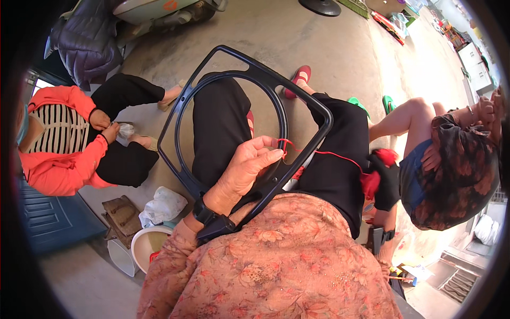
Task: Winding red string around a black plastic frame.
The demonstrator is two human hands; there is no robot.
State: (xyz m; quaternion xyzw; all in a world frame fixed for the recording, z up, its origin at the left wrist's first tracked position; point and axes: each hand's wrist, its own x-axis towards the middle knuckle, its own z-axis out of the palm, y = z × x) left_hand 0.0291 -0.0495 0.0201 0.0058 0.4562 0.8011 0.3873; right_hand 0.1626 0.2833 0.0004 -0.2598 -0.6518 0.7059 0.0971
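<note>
A black frame (324,114) with a large round opening rests over my lap, tilted, its lower edge close to my body. My left hand (241,170) lies over the round opening, thumb and forefinger pinched on a thin red string (340,155) at the ring's right rim. Several turns of red string show around the rim there. The string runs rightward to a red and black bundle beside my right thigh. My right hand (383,178) appears to be inside that bundle, perhaps a black and red glove; its fingers cannot be made out.
A person in an orange jacket (64,165) sits at left, another in dark patterned clothing (457,170) at right. A pale bucket (144,245), brown bag (123,218) and white plastic bag (162,207) stand at lower left. A scooter (159,13) is at the back.
</note>
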